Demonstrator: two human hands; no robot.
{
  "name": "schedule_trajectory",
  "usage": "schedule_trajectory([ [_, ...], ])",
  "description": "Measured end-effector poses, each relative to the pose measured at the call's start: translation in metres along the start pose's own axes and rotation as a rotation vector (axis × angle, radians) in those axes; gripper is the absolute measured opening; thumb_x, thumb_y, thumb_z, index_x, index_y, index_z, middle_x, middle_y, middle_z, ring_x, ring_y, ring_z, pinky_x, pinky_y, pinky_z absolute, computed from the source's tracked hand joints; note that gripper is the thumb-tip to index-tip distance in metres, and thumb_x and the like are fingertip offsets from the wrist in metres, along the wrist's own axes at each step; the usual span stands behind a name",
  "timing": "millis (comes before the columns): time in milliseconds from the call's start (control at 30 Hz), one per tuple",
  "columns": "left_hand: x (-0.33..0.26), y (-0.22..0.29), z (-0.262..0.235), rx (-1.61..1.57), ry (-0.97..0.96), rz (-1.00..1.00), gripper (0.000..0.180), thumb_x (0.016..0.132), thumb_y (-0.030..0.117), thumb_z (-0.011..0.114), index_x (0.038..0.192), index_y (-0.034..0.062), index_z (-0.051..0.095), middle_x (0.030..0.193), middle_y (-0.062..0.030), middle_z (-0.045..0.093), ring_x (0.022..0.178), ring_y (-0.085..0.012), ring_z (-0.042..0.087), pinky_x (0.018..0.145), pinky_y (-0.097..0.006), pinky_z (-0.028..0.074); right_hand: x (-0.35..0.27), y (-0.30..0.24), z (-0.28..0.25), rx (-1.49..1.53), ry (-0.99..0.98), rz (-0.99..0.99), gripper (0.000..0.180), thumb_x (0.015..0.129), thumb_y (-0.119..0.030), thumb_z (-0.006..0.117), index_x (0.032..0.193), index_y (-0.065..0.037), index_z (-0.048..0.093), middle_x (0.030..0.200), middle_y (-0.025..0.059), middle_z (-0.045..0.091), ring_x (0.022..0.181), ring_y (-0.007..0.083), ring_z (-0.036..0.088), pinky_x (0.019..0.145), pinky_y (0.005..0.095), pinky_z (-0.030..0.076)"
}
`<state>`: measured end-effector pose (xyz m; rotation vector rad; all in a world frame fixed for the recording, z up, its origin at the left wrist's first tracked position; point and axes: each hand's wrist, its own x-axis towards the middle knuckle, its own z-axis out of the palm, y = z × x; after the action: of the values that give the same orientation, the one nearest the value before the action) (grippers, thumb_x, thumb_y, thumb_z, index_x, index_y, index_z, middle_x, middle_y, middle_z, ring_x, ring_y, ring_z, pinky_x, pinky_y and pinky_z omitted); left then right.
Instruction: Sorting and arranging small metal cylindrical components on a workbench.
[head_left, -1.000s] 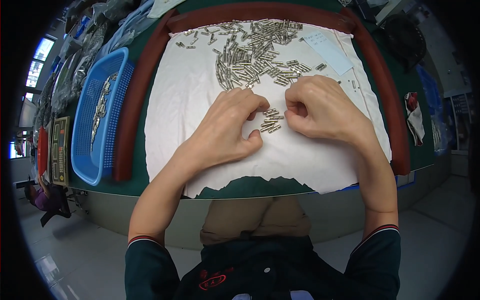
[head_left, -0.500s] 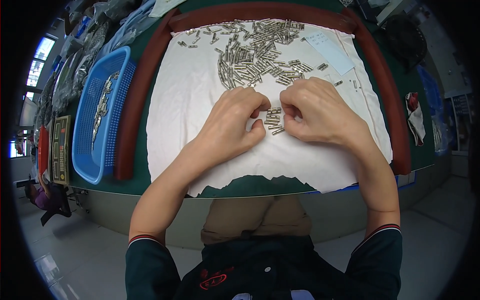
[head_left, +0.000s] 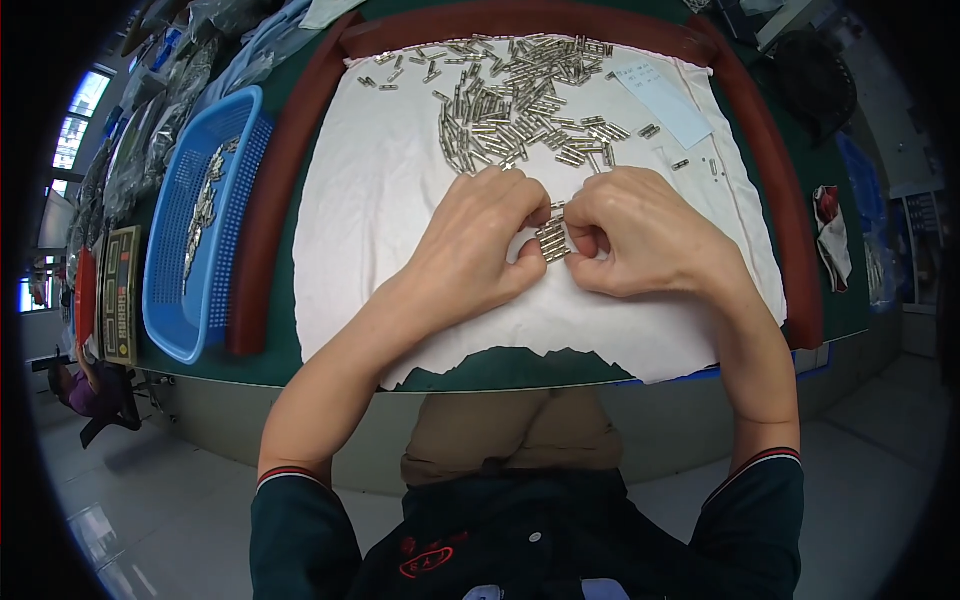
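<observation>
Between my hands several small silvery metal cylinders (head_left: 553, 240) lie side by side in a short stack on the white cloth (head_left: 390, 190). My left hand (head_left: 495, 225) is curled, with thumb and forefinger at the left ends of these pieces. Closed in the same way, my right hand (head_left: 635, 230) has its bent fingers and thumb against their right ends. The fingertips partly cover the group. Beyond my hands spreads a large loose pile of similar metal cylinders (head_left: 510, 110), some single ones lying apart at its edges.
A dark red raised rim (head_left: 290, 180) borders the cloth on the left, back and right. A blue plastic basket (head_left: 160, 270) with metal pieces stands at left. A pale blue paper slip (head_left: 665, 105) lies at back right. A person (head_left: 90, 390) sits far left.
My left hand has shifted right, toward my right hand, and the gap between them is narrower. The cylinders between them now sit closer together and more evenly lined up.
</observation>
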<state>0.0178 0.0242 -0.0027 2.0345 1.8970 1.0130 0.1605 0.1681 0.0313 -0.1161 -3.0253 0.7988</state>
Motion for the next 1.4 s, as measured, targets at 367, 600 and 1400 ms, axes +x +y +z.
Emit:
schedule_trajectory([
  [367,0.003,-0.006,0.008,0.059,0.145,-0.026,0.020,0.071,0.000,0.059,0.091,0.0016,0.057,0.081,-0.0105,0.054,0.075,-0.0268,0.052,0.072,-0.038,0.043,0.008,0.015,0.022,-0.181,0.480,-0.120,0.005,0.072,-0.002,0.060,0.077,-0.003,0.060,0.075,0.0111,0.061,0.079,0.0298,0.059,0.070,0.0420,0.047],
  [600,-0.003,-0.006,0.000,0.004,0.062,-0.034,0.015,0.072,-0.002,0.058,0.086,0.0006,0.057,0.081,-0.0116,0.052,0.077,-0.0291,0.052,0.070,-0.040,0.042,0.003,0.007,0.012,-0.118,0.334,-0.067,0.003,0.071,-0.004,0.061,0.073,-0.002,0.060,0.072,0.0113,0.061,0.077,0.0303,0.059,0.070,0.0425,0.047],
  [1400,-0.003,-0.001,-0.004,-0.071,-0.113,-0.057,0.013,0.069,0.007,0.063,0.073,0.0022,0.052,0.076,-0.0083,0.048,0.079,-0.0247,0.049,0.077,-0.035,0.038,0.000,0.009,0.000,-0.012,0.245,-0.023,0.014,0.068,-0.012,0.062,0.066,0.000,0.054,0.062,0.0111,0.054,0.061,0.0267,0.056,0.058,0.0371,0.044],
])
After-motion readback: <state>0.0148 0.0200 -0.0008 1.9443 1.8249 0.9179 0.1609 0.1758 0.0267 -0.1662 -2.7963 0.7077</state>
